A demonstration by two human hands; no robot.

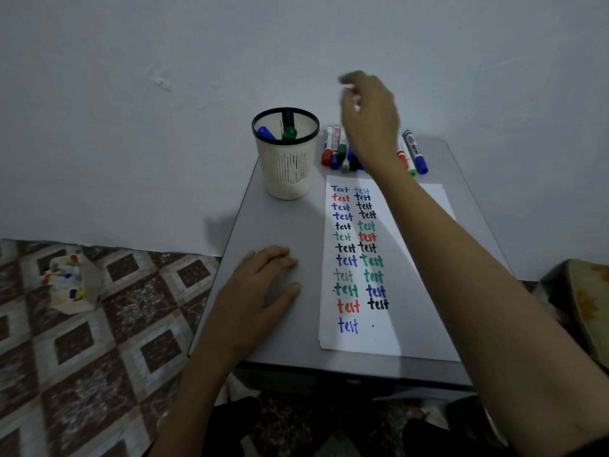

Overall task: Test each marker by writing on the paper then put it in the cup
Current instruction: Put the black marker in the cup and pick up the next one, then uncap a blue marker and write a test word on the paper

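A small grey table (280,225) is set against a pale wall (164,61), above a patterned tile floor (99,357). The untested markers (336,148) are laid side by side along the table's far edge, with a few more (418,153) towards the far right corner, and they are partly hidden by the right hand (369,120), which is held above them. That hand is blurred, its fingers are seen curled, and it cannot be told whether anything is pinched in them. The cup (287,169) is placed near the far left corner, just beside the row, with a blue marker (265,132), a green marker (290,133) and a black marker (287,118) already in it. The paper (389,338), filled with two columns of the word "test", is spread along the right side towards the near edge. The left hand (260,291) is pressed flat on the bare table beside the paper, not on it. Because the markers are packed tightly at the edge, a neighbour could be nudged and rolled off behind the table. The light cup could be tipped by a careless drop. The unweighted paper could be dragged by the forearm, and little blank space is left.
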